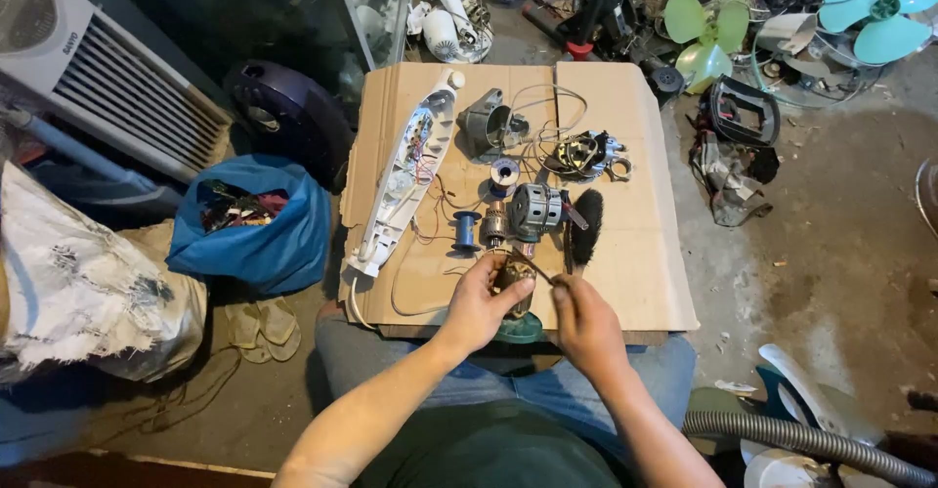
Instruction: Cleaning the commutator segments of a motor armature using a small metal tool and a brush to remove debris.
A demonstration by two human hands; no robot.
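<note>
The left hand (481, 297) closes around a small coil-wound motor part (515, 278), steadying it just above the lap, while the right hand (576, 314) pinches what seems a thin tool (535, 272) against it, spare motor (535, 209) and brush (587, 224) lying beyond

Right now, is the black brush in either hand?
No. The black brush lies on the cardboard, beyond the right hand, which holds a thin tool; the left hand grips a motor part.

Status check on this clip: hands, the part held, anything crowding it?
Left hand grips small motor part. Right hand pinches thin tool against it. Black brush, blue spool and motor housing lie close on cardboard.
</note>
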